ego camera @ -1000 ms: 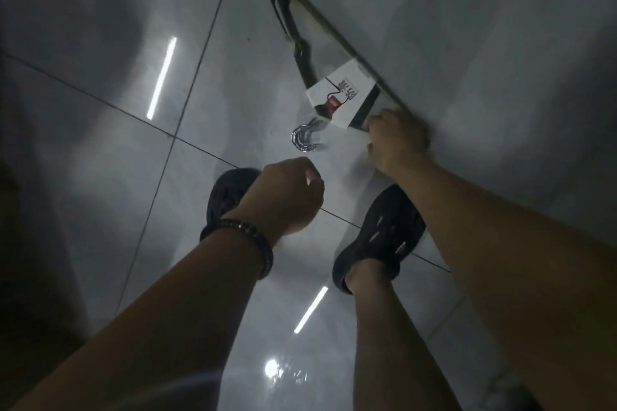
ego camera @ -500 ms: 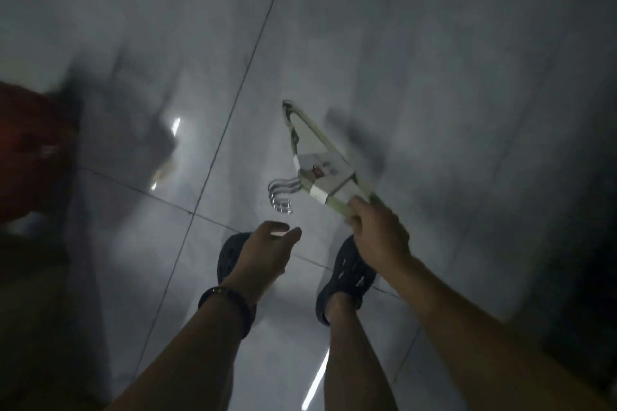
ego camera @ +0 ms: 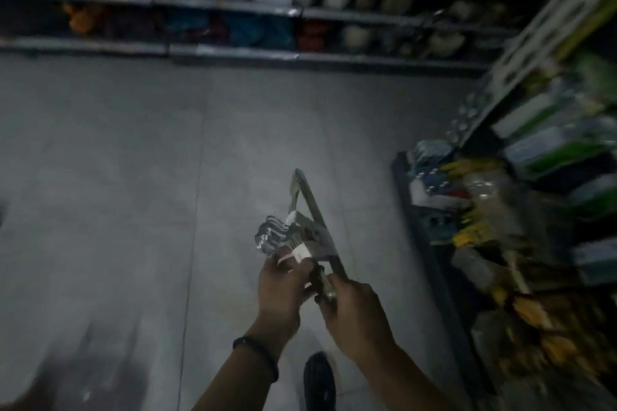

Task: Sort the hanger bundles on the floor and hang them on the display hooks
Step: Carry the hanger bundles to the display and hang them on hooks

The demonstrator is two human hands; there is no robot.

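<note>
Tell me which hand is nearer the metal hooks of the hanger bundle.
Left. The left hand grips the hanger bundle just below the hooks; the right hand holds its lower end, farther down and right.

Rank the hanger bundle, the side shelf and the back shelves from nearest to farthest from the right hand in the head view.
1. hanger bundle: gripped in the right hand, centre of view.
2. side shelf: along the aisle, to the right.
3. back shelves: across the floor, top of view.
</note>
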